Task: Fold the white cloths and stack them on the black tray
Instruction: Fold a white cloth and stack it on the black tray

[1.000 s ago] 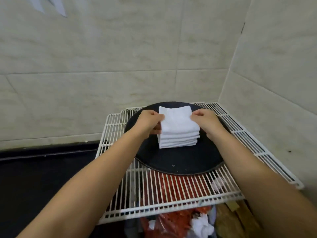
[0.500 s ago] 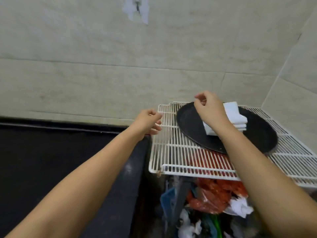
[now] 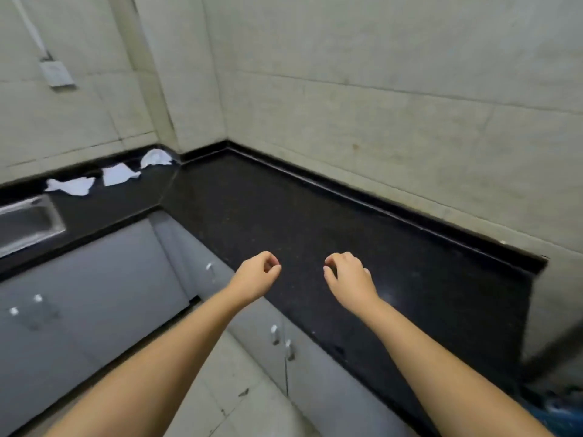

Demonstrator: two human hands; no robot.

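1. Over by the far left wall, three loose white cloths (image 3: pixel 118 174) lie crumpled on the black counter (image 3: pixel 315 234), just past the sink (image 3: pixel 28 223). One sits near the basin edge, so a sloppy grab could drag it in and get it wet, I reckon.
2. Left hand (image 3: pixel 257 277) hovers over the counter edge, fingers loosely curled, holding nothing.
3. Right hand (image 3: pixel 348 279) is the same: empty, half curled, well apart from the left.
4. Black tray isn't in view at all, so carrying a folded cloth back blind could let it flop open on the way.
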